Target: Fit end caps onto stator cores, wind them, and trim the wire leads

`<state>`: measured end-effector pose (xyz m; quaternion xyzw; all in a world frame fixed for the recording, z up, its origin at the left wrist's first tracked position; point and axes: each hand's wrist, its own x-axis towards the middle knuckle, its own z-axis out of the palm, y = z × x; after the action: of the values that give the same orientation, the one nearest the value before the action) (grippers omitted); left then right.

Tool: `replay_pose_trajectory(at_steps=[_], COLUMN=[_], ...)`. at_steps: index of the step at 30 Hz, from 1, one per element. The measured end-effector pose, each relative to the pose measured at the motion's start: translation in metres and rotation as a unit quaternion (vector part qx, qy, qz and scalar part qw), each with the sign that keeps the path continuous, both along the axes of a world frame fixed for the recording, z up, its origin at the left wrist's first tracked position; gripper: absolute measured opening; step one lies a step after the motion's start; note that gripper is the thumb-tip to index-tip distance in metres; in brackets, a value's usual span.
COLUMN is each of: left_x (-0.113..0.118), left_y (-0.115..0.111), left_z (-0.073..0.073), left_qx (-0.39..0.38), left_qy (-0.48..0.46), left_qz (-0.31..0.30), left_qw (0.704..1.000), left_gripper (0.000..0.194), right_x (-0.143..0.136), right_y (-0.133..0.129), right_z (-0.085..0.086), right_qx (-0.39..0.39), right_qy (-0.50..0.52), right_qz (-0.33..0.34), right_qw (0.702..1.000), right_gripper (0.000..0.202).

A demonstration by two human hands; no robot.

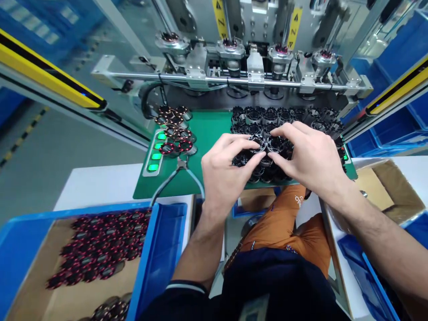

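Note:
My left hand [224, 167] pinches a black ring-shaped motor stator core [257, 143] between thumb and fingers. Beside it, my right hand [307, 156] is closed in the same way around a second black stator core [275, 144]. The two cores are close together, above rows of similar bare black cores [270, 115] packed on the right of the green work surface [210, 127]. At the left of that surface stand several stators wound with copper wire [172, 118]. Blue-handled pliers [181, 165] lie just in front of them.
Behind the green surface, a winding machine [256, 67] holds stators on its several heads. Yellow light-curtain posts [50, 69] flank it. Lit green buttons [155, 156] sit at the left. A blue bin [155, 236] of wound stators is at lower left, a cardboard box [397, 187] at right.

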<state>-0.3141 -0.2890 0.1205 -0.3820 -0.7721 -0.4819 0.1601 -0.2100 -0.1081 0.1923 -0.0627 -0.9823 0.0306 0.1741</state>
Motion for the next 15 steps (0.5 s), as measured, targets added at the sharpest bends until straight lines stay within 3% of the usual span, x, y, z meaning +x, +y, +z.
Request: replay_pose_trajectory(at_steps=[10, 15], left_x=[-0.006, -0.002], left_y=[-0.005, 0.0], left_z=[-0.008, -0.01], left_qx=[-0.031, -0.009], left_qy=[-0.016, -0.01], left_qz=[-0.032, -0.009], left_qw=[0.999, 1.0], left_gripper=[0.023, 0.036], right_x=[0.004, 0.017], right_y=[-0.005, -0.015], right_z=[-0.006, -0.006], right_qx=[0.045, -0.001], right_qy=[-0.008, 0.035], right_qz=[-0.003, 0.006], right_qw=[0.999, 0.999], right_gripper=[0.033, 0.035])
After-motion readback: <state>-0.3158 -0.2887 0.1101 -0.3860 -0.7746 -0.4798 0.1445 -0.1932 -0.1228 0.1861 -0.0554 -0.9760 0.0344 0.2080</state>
